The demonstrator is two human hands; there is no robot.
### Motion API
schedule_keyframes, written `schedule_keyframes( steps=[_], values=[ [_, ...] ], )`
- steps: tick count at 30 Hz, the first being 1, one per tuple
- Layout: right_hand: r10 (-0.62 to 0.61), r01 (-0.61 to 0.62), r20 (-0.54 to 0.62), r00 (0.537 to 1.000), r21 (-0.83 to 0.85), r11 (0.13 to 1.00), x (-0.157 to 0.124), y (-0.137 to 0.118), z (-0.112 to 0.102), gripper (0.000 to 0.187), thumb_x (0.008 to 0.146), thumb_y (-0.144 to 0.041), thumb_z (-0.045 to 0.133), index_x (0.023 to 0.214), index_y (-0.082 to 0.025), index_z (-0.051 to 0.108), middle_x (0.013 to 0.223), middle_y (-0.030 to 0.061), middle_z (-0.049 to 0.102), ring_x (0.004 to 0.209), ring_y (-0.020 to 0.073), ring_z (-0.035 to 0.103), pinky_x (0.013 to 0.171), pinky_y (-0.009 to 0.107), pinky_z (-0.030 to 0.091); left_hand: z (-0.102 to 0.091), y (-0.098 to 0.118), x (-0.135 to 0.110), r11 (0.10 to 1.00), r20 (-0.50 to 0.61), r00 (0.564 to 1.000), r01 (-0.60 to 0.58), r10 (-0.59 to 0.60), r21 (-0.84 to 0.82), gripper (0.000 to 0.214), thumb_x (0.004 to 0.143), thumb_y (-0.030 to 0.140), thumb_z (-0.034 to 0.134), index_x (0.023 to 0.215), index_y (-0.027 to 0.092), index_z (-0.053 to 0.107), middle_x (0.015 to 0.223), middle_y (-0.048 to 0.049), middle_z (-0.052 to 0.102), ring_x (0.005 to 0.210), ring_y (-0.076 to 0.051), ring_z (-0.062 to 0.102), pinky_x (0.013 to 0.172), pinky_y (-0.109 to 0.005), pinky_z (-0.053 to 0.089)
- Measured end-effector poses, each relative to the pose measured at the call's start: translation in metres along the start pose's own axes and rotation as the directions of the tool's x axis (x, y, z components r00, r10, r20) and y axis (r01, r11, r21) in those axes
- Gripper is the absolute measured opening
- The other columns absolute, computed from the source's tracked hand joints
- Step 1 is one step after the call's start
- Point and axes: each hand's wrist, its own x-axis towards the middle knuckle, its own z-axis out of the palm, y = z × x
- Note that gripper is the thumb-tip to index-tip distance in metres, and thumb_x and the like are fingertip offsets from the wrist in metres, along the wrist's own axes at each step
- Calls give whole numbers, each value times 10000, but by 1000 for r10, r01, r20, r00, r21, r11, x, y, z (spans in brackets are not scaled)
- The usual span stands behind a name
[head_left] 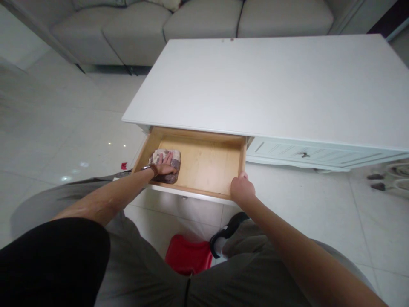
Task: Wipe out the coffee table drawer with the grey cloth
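A drawer [204, 164] with a pale wooden inside is pulled out from the white coffee table [255, 85]. At its left end lies a folded brown and cream cloth [175, 157]. My left hand [164, 165] rests on top of this cloth with its fingers stretched out and apart, a band around the wrist. My right hand [243, 188] is closed around the drawer's front right corner. Its fingertips are mostly hidden.
A second, shut drawer [303, 153] with a small knob sits to the right. Beneath me is a red stool [188, 256]. A grey sofa [204, 19] stands behind the table. A small red scrap [124, 166] lies on the tiled floor at left.
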Motion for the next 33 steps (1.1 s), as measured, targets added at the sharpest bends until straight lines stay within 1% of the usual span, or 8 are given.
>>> schedule_keyframes(
  steps=[3, 6, 11, 16, 19, 23, 29, 33],
  values=[
    [37, -37, -15, 999, -21, 999, -1, 0, -1, 434, 989, -109, 353, 1291, -30, 655, 1382, 316, 487, 998, 204, 708, 798, 285, 591, 0, -6, 4, 1000, -8, 1000, -4, 3, -17, 1103, 751, 472, 522, 1667, 196, -28, 1739, -82, 35, 1577, -423, -20, 1227, -630, 148],
    [39, -40, -20, 999, -24, 999, -1, -1, -1, 442, 984, -106, 345, 1290, -36, 656, 1382, 317, 477, 976, 200, 710, 778, 282, 589, 1, -13, 12, 999, -9, 1000, -4, 3, -40, 1134, 733, 470, 547, 1665, 220, -50, 1739, -85, 15, 1576, -415, -70, 1209, -670, 148],
    [39, -40, -39, 998, -38, 998, 0, -1, 3, 422, 992, -120, 351, 1260, -40, 668, 1361, 311, 492, 937, 198, 714, 760, 283, 590, 3, -17, 19, 999, -16, 1000, 6, -7, -37, 1136, 752, 529, 557, 1662, 251, -64, 1737, -63, -42, 1575, -412, -86, 1210, -681, 134],
    [34, -40, -73, 997, -73, 997, 0, -1, 6, 432, 1002, -127, 330, 1246, -54, 679, 1319, 304, 527, 911, 198, 724, 741, 278, 586, 3, -15, 23, 999, -28, 1000, -7, 6, -49, 1136, 757, 549, 543, 1662, 234, -67, 1735, -58, -55, 1567, -426, -109, 1199, -709, 127],
    [34, -42, -69, 997, -119, 992, 1, -3, 6, 446, 1003, -118, 314, 1244, -55, 684, 1301, 312, 540, 896, 203, 730, 724, 274, 580, -2, -11, 29, 997, -33, 999, -19, 16, -69, 1150, 754, 540, 564, 1661, 236, -76, 1735, -52, -77, 1567, -419, -125, 1205, -704, 100],
    [44, -56, -75, 996, -167, 984, 1, -6, 5, 447, 990, -90, 315, 1230, -49, 689, 1278, 317, 552, 885, 205, 738, 713, 266, 574, -15, -6, 36, 996, -61, 997, -46, 41, -78, 1156, 744, 519, 585, 1662, 251, -65, 1736, -44, -68, 1564, -430, -131, 1207, -709, 66],
    [40, -49, -66, 997, -152, 987, 0, -5, 3, 428, 998, -109, 331, 1221, -57, 692, 1279, 306, 553, 904, 211, 741, 712, 267, 583, -30, -3, 51, 997, -87, 994, -69, 66, -37, 1141, 757, 580, 545, 1658, 267, -81, 1738, -28, -70, 1554, -447, -151, 1196, -725, 91],
    [39, -50, -80, 996, -144, 988, 0, -3, 4, 431, 998, -102, 318, 1204, -72, 696, 1278, 296, 555, 888, 216, 744, 706, 276, 587, -35, -5, 62, 994, -106, 989, -103, 99, -37, 1143, 752, 562, 553, 1659, 264, -75, 1738, -44, -63, 1554, -453, -145, 1190, -731, 76]
  ],
)
